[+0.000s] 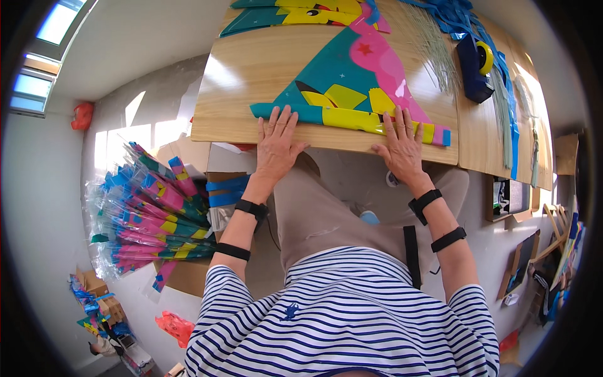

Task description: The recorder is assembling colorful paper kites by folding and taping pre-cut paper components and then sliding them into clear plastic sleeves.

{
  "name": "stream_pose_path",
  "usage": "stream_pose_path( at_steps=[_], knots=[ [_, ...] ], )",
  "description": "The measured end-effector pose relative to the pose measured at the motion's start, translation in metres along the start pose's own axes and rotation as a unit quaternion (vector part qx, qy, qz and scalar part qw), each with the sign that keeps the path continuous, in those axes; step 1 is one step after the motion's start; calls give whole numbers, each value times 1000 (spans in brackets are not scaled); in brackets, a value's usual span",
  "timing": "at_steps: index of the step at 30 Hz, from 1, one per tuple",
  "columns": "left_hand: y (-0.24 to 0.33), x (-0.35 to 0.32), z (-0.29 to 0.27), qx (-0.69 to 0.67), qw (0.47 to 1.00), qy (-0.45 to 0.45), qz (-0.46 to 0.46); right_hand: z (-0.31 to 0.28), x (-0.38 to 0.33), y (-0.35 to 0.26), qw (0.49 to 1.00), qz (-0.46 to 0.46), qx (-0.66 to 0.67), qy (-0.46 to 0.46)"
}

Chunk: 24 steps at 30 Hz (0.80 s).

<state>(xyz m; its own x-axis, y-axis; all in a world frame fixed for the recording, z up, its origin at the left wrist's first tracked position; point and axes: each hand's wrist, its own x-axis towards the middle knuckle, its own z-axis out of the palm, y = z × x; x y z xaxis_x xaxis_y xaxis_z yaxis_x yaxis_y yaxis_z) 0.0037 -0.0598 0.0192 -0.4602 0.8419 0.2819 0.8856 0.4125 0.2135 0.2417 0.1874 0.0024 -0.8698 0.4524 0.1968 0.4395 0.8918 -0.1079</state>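
Striped shirt cloth (352, 314) lies nearest. Beyond, the left hand (277, 143) and right hand (404, 146) lie flat, fingers spread, on the rolled edge of a multicoloured sheet (342, 75) along the table's (217, 107) near side. Plastic-sleeved rolls (169, 217) fan out over a cardboard box (182, 276) at left; tape dispenser (474, 69), pale sticks (438, 53) and blue straps (455, 16) crowd the right.

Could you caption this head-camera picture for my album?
Left hand and right hand rest on the rolled edge of a colourful sheet on a wooden table.
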Motion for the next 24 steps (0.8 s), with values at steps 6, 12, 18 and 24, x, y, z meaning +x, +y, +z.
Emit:
stream_pose_path(
  at_steps=[6,12,18,24],
  knots=[
    [-16,-3,6,43,999,-26,-1,-1,0,1,1000,1,-13,-18],
    [-40,-7,-25,114,986,-86,-90,4,-2,1,1000,1,10,18],
    [62,15,-23,-13,995,-27,92,2,-3,1,999,11,29,32],
    [126,29,26,-32,991,-105,75,-8,-2,-1,998,22,63,11]
  ],
)
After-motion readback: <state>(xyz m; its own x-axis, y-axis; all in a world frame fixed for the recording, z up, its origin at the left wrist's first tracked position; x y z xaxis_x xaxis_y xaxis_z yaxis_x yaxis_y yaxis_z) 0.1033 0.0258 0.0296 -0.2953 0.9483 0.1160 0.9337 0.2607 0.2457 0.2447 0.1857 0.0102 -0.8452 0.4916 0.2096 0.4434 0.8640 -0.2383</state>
